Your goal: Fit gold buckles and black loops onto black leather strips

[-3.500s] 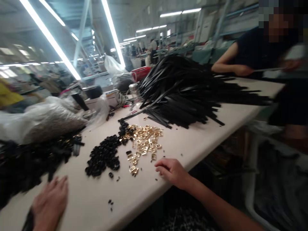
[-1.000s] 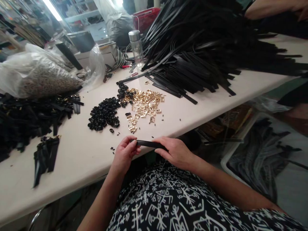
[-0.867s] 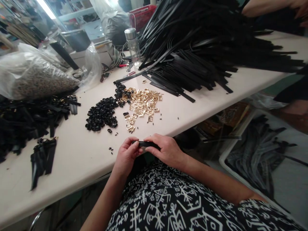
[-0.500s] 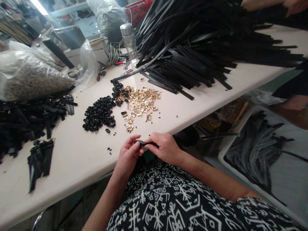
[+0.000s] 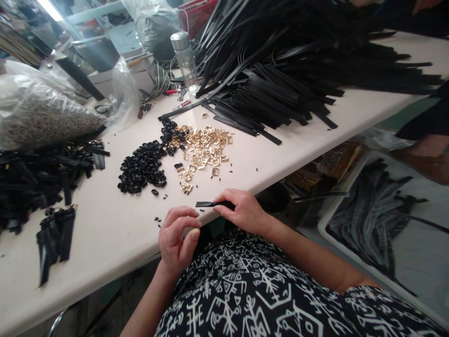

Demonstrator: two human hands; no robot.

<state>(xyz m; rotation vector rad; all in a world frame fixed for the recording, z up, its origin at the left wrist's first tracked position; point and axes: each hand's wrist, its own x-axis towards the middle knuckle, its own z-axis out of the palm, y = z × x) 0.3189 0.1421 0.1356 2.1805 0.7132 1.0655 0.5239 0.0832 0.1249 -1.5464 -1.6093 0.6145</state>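
1. The right hand holds a short black strip between thumb and fingers, over the near edge of the table. One end points toward the left hand; the strip looks narrowed or folded where it meets the fingertips.
2. The left hand is beside that end but apart from it, its fingers loosely curled and the thumb held away, with nothing seen between them.
3. The step in hand seems to be shaping or handling the strip. Any further work on its free end would call for a steady right pinch and an aligned left thumb and finger.
4. Ahead on the table lie black loops, touching gold buckles. A large heap of strips lies beyond, and pieces with some gold parts are at the left.
5. The strip's other end is hidden by the right hand, so its full length and any fitting there cannot be told. The left palm is only partly seen. Another person's hand is cut off at the top right, its grip unclear.
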